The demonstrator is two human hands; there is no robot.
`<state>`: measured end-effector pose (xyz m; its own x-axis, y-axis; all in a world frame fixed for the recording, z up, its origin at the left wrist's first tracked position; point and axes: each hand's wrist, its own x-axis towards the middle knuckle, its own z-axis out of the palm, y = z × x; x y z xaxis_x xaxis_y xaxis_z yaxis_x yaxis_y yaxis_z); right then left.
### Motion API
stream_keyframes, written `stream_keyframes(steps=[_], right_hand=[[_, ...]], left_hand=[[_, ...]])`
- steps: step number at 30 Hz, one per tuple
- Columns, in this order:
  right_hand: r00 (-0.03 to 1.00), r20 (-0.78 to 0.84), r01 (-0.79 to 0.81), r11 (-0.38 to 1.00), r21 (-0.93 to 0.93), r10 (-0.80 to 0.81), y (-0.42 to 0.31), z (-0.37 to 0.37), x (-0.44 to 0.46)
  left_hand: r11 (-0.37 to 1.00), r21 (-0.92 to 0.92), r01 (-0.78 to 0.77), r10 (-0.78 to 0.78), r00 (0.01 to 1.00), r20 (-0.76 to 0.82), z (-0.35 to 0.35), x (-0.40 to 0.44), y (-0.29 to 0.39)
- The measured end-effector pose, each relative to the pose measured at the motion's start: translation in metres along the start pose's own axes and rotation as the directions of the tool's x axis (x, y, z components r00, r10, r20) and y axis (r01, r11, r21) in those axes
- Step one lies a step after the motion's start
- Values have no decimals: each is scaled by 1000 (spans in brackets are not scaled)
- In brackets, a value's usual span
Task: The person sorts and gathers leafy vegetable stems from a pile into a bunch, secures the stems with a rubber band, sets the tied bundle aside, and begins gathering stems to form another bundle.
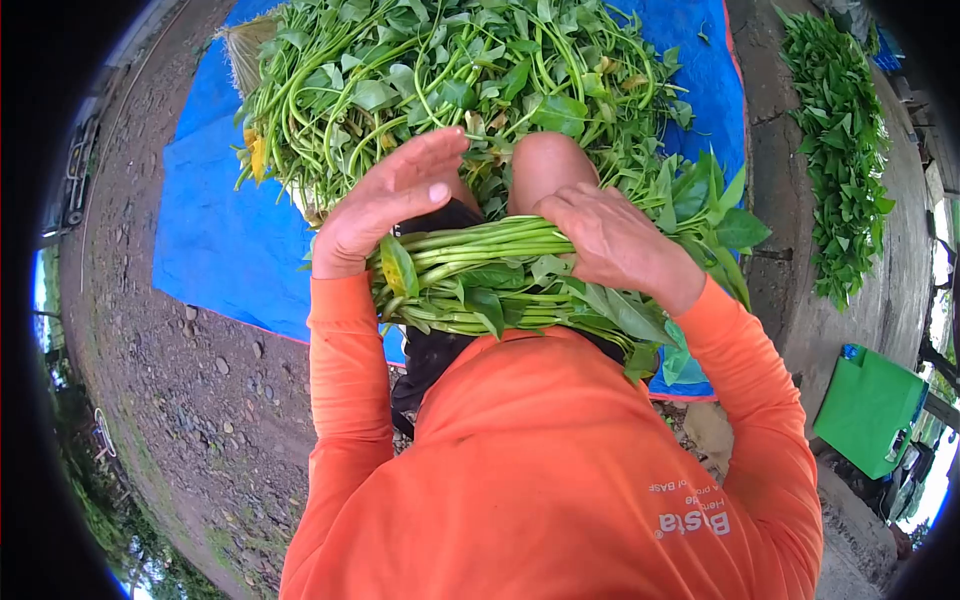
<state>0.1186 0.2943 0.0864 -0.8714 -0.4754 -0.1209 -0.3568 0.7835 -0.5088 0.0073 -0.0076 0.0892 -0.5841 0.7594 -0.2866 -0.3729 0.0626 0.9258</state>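
Across my lap lies a bundle of long green stems [480, 250] with leaves at its right end. My left hand [385, 205] is raised at the cut ends of the stems, its fingers apart and nothing in it. On the other side, my right hand [610, 230] wraps over the upper stems near the leafy part, with its fingertips partly hidden. A yellowing leaf [398, 266] hangs beside my left wrist. Beyond my knees is a large heap of leafy greens [450, 75].
A blue tarp [225, 230] lies under the heap. To the right, a long row of leafy bunches [840, 150] rests on the concrete. A green container [870, 410] stands at the lower right. Stony ground [220, 400] is on the left.
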Motion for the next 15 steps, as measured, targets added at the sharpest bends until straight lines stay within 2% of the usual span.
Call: stream_keyframes(steps=[1,4,5,8,9,12,13,15], right_hand=[[999,-33,12,1000,24,-11,2,3,-2],[999,-33,44,997,60,-42,6,4,0],[999,-19,49,997,61,-48,8,2,2],[998,-4,63,992,110,-63,10,-1,5],[998,15,52,992,113,-54,10,-1,5],[998,45,47,990,133,-53,13,-4,8],[996,44,64,987,150,-71,17,-3,8],[996,51,70,983,169,-79,20,-5,8]], left_hand=[[999,-46,12,-10,998,59,-7,-4,-3],[979,195,57,-117,942,313,4,-5,4],[905,420,71,-213,929,302,15,-7,20],[613,786,-78,-221,939,265,29,2,-1],[585,806,-94,-168,958,233,33,1,-4],[580,814,38,-258,956,139,39,4,1],[566,824,-7,-208,966,151,39,3,-3],[440,898,4,-167,983,77,51,0,1]])
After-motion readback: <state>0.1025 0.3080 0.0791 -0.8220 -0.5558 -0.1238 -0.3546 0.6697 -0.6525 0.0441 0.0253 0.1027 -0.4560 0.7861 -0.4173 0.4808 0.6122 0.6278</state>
